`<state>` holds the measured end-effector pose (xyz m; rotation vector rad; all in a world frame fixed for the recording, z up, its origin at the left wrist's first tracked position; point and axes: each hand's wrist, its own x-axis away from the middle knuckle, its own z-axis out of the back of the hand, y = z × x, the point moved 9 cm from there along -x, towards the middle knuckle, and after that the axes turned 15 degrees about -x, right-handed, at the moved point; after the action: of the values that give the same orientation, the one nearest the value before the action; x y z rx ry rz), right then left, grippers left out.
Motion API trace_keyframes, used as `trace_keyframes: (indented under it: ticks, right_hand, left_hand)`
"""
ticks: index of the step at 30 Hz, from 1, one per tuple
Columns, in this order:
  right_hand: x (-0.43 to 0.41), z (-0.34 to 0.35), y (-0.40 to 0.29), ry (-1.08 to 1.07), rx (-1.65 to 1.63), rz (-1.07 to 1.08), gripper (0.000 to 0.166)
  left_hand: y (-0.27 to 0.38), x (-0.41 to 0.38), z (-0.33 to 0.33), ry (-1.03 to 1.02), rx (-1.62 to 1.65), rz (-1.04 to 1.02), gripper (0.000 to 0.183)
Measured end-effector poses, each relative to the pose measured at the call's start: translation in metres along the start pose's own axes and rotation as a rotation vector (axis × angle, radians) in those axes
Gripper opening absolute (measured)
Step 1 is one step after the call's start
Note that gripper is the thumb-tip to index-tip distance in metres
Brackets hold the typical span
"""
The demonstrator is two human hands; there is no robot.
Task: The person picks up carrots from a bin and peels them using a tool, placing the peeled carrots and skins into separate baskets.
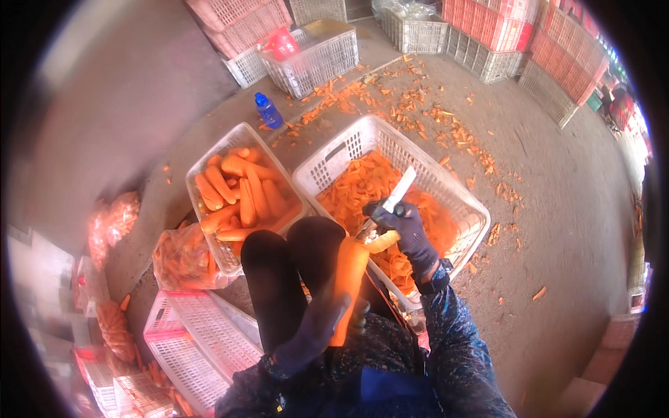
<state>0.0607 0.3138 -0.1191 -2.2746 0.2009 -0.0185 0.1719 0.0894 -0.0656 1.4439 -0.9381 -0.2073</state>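
Note:
A dark glove covers my left hand (321, 324), which is closed round the lower part of a large carrot (350, 277) above my lap. My right hand (405, 227), also gloved, grips a peeler with a white handle (400, 189); its metal end touches the carrot's top, where a thick curl of peel (384, 242) hangs. Beneath the right hand, a white plastic crate (434, 172) holds a heap of carrot peelings (360, 180). To its left, a second crate (196, 170) contains several smooth orange carrots (248, 201).
A blue bottle (269, 111) stands beyond the crates. Carrot scraps (460, 133) litter the floor. Farther back are stacked red and white crates (483, 26) and a crate with a red jug (285, 44). Bagged carrots (183, 256) and a tilted crate (193, 334) lie at left.

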Motion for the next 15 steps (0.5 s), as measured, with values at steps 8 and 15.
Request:
trace_keyframes:
  ticks: [8,15]
  right_hand:
    - [-0.03,0.099,-0.009,0.264,0.105,0.175,0.029]
    - [-0.002,0.084,-0.03,0.193,1.023,0.096,0.021]
  left_hand:
    - [0.03,0.047,-0.024,-0.193,0.066,0.073,0.071]
    - [0.05,0.047,0.001,0.06,-0.495,-0.32,0.081]
